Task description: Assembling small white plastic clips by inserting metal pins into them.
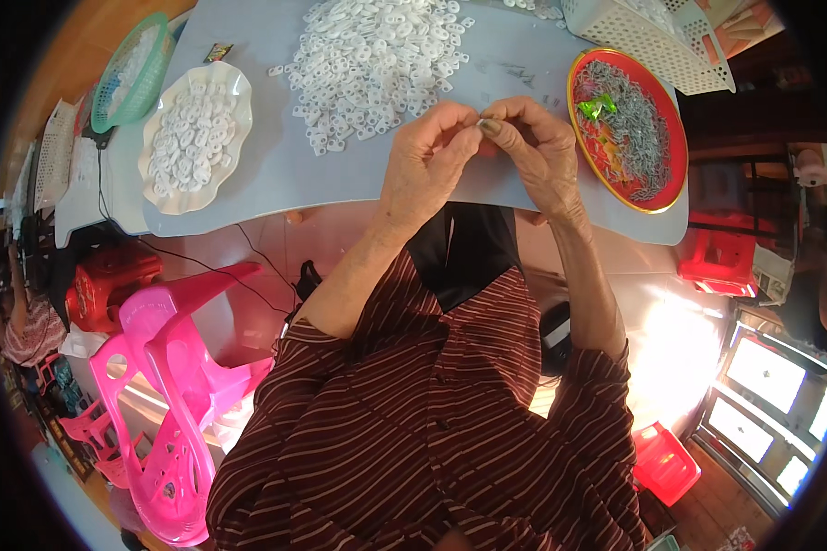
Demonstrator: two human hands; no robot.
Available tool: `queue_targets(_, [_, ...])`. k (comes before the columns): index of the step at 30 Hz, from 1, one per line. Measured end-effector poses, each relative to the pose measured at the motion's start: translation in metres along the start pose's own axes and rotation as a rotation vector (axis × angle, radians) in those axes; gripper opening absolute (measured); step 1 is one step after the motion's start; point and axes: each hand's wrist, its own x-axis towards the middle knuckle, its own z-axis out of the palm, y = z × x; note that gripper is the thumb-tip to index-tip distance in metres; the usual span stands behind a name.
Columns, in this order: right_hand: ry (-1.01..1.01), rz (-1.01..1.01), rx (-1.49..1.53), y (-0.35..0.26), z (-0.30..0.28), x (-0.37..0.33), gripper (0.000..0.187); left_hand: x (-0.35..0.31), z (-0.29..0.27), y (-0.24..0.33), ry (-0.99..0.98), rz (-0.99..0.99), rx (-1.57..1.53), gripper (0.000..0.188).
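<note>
My left hand (429,163) and my right hand (539,151) meet above the table's near edge, thumbs and forefingers pinched together. Between the fingertips shows a tiny white piece (481,123), mostly covered by them. Just beyond my hands lies a big heap of small white plastic pieces with holes (368,64). A scalloped white dish (239,96) of similar white pieces stands on the left. Close to my right hand, a red tray with a gold rim (675,138) holds many small grey metal parts (639,129) and a bright green wrapper (598,107).
The grey-blue table (276,184) curves along its near edge. A green mesh basket (147,78) sits at the far left, a white perforated basket (657,41) at the far right. A pink plastic chair (170,404) and red stools (719,257) stand on the floor.
</note>
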Motion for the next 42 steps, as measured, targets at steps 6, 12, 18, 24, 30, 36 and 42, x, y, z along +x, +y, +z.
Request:
queue_targets(6, [0.115,-0.076,-0.009,0.000,0.003,0.000,0.015,0.041,-0.031,0.021,0.076,0.436,0.675,0.007])
queue_targets(12, [0.114,0.112,0.104,-0.002,0.001,-0.003,0.015,0.091,-0.050,0.010,-0.020,0.619,1.292,0.015])
queue_targets(18, [0.085,0.052,0.093,0.001,0.001,-0.002,0.012,0.102,-0.045,0.004,-0.168,0.654,1.322,0.015])
queue_targets(24, [0.089,0.033,0.074,0.000,0.000,-0.001,0.011,0.104,-0.038,0.014,-0.293,0.560,1.279,0.014])
queue_targets(30, [0.083,0.020,0.065,0.002,0.001,-0.001,0.012,0.104,-0.033,0.007,-0.361,0.564,1.383,0.014])
queue_targets(36, [0.090,0.008,0.081,0.004,0.000,0.000,0.013,0.101,-0.033,0.016,-0.264,0.404,0.943,0.021])
queue_targets(42, [0.172,-0.041,0.145,0.006,-0.003,0.000,0.013,0.068,-0.027,0.020,-0.198,-0.281,0.015,0.023])
